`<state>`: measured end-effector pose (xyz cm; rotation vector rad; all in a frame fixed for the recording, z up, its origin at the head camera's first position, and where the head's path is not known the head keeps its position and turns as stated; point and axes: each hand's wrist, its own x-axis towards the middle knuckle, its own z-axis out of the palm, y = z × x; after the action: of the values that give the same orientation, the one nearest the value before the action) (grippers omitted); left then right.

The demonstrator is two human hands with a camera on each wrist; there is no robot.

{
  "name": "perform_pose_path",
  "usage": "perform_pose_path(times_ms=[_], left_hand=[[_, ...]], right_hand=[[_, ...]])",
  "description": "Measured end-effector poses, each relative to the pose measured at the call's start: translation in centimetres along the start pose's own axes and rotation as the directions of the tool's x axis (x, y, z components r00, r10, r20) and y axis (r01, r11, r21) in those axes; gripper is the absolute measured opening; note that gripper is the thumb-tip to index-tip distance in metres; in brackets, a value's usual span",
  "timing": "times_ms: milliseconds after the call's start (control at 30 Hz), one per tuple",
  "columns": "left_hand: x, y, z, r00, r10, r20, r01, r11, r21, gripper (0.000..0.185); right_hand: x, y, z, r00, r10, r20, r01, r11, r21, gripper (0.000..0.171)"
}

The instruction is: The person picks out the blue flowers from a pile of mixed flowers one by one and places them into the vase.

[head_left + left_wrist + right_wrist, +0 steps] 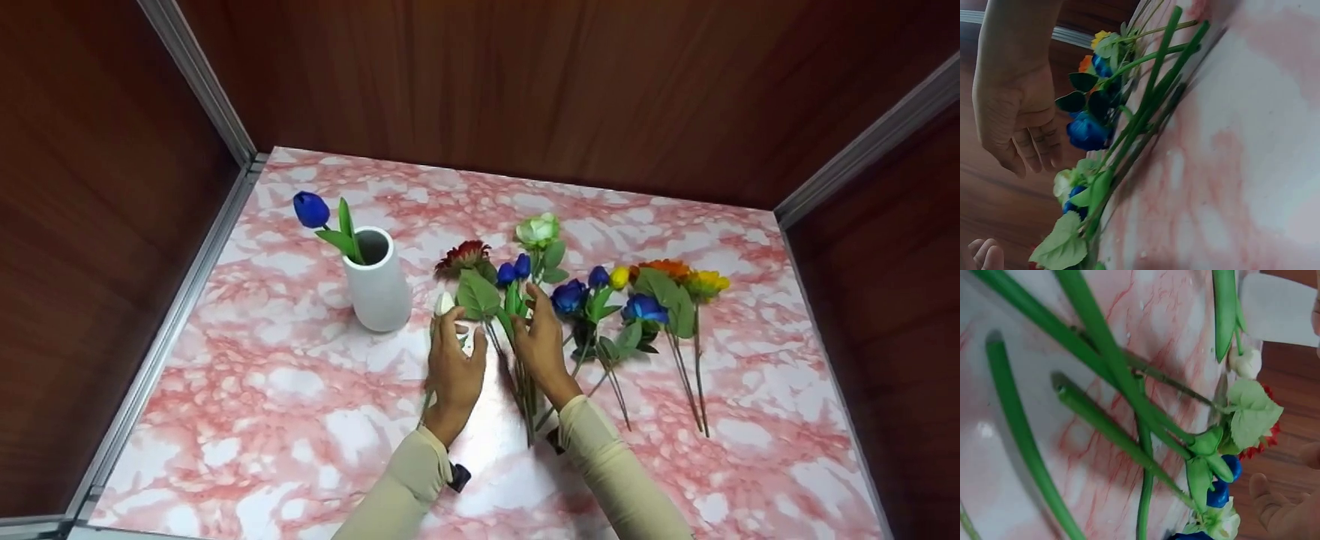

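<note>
My left hand hovers over a white tulip, its fingers loosely bent and empty. My right hand is beside two blue tulips, its fingers relaxed and slightly spread. In the right wrist view, the fingertips stand apart from the blue tulip heads. Between the hands lie a green leaf and a dark red flower. Several green stems cross one another on the table, pointing toward the person.
A white vase stands upright on the left, holding one blue tulip. A pale green flower lies farther back. To the right are blue roses, a yellow tulip, an orange flower and a yellow flower. Wooden panels enclose the table.
</note>
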<state>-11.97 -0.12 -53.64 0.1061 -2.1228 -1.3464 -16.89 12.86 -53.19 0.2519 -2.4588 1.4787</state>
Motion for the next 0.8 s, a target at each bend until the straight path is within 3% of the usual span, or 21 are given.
perform_pose_path(times_ms=[200, 367, 467, 600, 733, 800], left_hand=[[-1.2, -0.3, 0.9, 0.994, -0.03, 0.106, 0.028, 0.999, 0.017, 0.038], [-2.1, -0.4, 1.8, 0.972, -0.078, 0.222, 0.083, 0.996, -0.012, 0.039], [-2.4, -0.4, 2.2, 0.944, -0.13, 0.304, 0.15, 0.988, -0.043, 0.037], [-2.7, -0.4, 2.6, 0.891, -0.22, 0.396, 0.258, 0.965, -0.044, 0.035], [-3.1, -0.3, 2.9, 0.844, -0.293, 0.449, 0.324, 0.946, 0.007, 0.034], [-3.1, -0.3, 3.0, 0.829, -0.313, 0.463, 0.337, 0.941, 0.033, 0.034]], right_hand=[[0.1, 0.7, 0.0, 0.999, 0.038, -0.01, -0.039, 0.998, -0.049, 0.051], [0.2, 1.1, -0.2, 0.997, 0.07, 0.013, -0.069, 0.997, -0.032, 0.048], [0.1, 1.2, -0.3, 0.995, 0.097, 0.026, -0.096, 0.995, -0.01, 0.047], [0.1, 1.4, -0.4, 0.992, 0.123, 0.026, -0.123, 0.992, -0.002, 0.046], [0.0, 1.5, -0.3, 0.988, 0.15, 0.042, -0.15, 0.989, -0.004, 0.042], [0.0, 1.5, -0.2, 0.983, 0.174, 0.061, -0.174, 0.985, -0.006, 0.04]])
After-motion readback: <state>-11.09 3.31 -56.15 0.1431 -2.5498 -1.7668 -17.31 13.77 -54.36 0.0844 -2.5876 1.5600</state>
